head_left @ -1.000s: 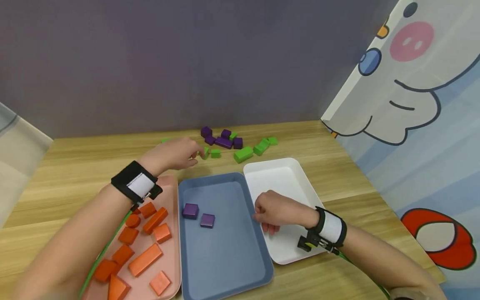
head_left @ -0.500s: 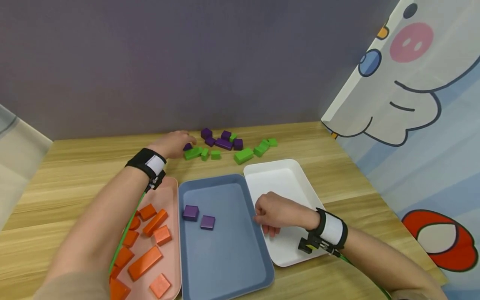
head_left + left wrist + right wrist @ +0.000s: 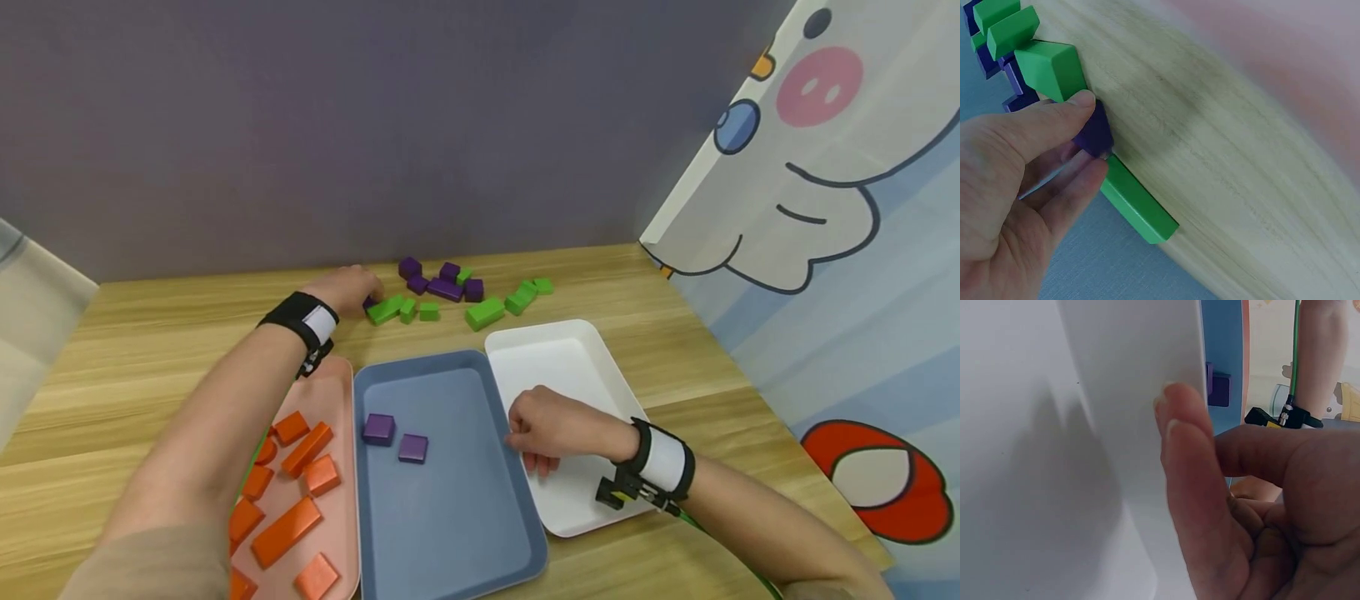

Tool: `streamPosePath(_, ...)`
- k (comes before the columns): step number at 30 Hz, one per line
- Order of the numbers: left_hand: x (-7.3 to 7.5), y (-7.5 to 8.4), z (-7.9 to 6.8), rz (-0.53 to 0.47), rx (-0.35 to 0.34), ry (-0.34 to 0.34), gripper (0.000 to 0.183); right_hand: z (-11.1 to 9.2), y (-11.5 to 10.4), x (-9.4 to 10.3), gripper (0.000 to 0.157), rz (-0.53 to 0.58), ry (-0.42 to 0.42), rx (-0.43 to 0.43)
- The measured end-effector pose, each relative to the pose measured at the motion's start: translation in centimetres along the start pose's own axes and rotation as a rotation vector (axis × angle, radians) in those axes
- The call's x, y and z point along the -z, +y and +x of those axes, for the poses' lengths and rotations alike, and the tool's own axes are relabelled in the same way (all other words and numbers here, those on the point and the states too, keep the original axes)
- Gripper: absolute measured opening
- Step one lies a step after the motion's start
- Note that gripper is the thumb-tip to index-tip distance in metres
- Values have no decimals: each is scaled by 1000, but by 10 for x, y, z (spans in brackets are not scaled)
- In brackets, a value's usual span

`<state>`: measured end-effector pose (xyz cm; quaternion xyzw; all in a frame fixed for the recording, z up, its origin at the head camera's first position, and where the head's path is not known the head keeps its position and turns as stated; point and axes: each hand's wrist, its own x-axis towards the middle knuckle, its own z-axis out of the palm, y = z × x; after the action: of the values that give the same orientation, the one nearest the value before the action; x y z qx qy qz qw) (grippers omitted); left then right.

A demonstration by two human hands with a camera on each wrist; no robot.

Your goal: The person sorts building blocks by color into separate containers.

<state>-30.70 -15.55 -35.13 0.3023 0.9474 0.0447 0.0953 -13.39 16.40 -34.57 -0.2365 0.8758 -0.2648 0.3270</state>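
My left hand reaches to the far side of the table. In the left wrist view, its thumb and a fingertip pinch a small purple block. A green block lies against one side of it, and a long green block extends from the other. My right hand hovers at the left edge of the white tray, fingers loosely bent, with nothing visible between them. The blue-grey tray contains two purple blocks, one of them a cube-like block.
Orange blocks, among them a long one, fill a pink tray at the left. Several purple and green blocks, including a green one, lie scattered behind the trays. A grey wall closes off the table's back.
My left hand has moved left and back from the small green blocks to the purple block beside the long green one, and now pinches it. My right hand stays put.
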Motion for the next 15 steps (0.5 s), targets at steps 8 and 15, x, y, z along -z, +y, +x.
streamPosePath(8, 8, -3, -11, -2, 27, 21, 28, 1, -1, -1, 27, -5, -2, -6)
streamPosePath(15, 20, 4, -20, -11, -8, 87, 19, 1, 1, -1, 27, -6, 7, -5)
